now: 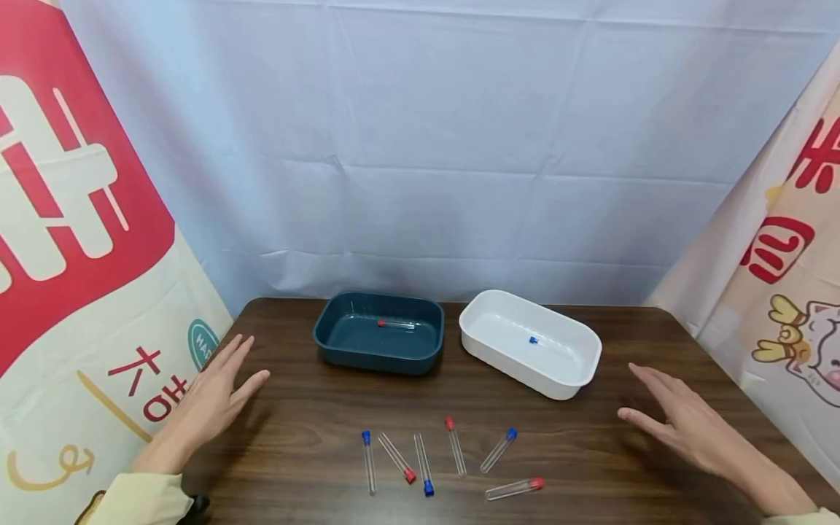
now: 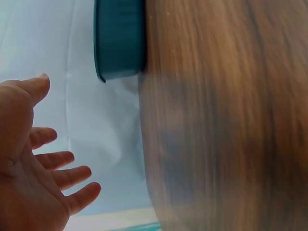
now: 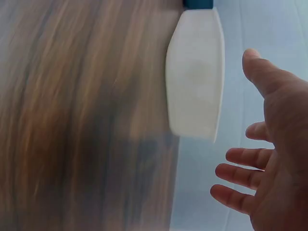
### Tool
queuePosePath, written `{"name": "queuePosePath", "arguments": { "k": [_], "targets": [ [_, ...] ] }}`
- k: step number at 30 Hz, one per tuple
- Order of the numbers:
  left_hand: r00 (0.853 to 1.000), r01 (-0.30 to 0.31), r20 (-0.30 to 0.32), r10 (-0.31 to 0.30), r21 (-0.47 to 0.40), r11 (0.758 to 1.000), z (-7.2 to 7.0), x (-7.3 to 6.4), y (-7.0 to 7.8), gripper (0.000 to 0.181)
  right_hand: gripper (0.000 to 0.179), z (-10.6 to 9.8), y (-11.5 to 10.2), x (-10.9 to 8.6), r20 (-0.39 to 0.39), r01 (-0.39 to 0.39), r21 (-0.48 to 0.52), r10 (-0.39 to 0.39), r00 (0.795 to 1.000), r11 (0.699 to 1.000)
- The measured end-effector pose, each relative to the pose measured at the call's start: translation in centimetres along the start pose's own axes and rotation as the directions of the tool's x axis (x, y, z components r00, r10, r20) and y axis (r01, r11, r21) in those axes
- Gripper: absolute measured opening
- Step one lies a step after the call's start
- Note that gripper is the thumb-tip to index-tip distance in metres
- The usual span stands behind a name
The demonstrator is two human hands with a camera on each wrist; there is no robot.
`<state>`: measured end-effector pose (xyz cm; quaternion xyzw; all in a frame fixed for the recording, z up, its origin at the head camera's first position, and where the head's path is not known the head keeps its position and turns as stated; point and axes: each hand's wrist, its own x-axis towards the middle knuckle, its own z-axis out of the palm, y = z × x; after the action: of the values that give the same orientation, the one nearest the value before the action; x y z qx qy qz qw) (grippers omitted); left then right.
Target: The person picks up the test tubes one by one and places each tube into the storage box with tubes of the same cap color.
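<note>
My left hand [image 1: 208, 399] hovers over the table's left side with fingers extended and nothing held. Over the right side, my right hand [image 1: 685, 421] has its fingers spread apart and is likewise without any object. Between them lie several clear capped tubes, among them a blue-capped tube [image 1: 370, 463], a red-capped tube [image 1: 397, 457] and another red-capped tube [image 1: 515, 489]. The dark teal tray [image 1: 380, 362], nearest the left hand, contains one red-capped tube [image 1: 397, 324]. In the white tray [image 1: 508, 372], nearest the right hand, lies one blue-capped tube [image 1: 534, 340].
Both trays stand side by side at the back of the brown wooden table [image 1: 295, 467]. Behind it hangs a pale cloth [image 1: 446, 146]. Printed cloths flank the table, a red and white one [image 1: 72, 292] at left and a patterned one [image 1: 781, 306] at right.
</note>
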<state>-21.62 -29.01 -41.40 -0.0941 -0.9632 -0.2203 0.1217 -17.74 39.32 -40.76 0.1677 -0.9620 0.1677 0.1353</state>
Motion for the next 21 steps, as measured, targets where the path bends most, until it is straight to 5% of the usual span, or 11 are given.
{"name": "queuePosePath", "arguments": {
  "k": [11, 21],
  "targets": [
    [0.999, -0.043, -0.020, 0.040, -0.154, 0.987, 0.8, 2.1, 2.2, 0.071, 0.075, 0.4, -5.4, 1.9, -0.064, 0.124, -0.028, -0.126, 0.990, 0.992],
    [0.999, -0.041, 0.013, 0.044, -0.196, 0.980, 2.2, 4.2, 3.6, 0.069, 0.077, 2.0, -9.3, 3.7, 0.031, 0.193, -0.021, -0.192, 0.981, 0.981]
  ]
}}
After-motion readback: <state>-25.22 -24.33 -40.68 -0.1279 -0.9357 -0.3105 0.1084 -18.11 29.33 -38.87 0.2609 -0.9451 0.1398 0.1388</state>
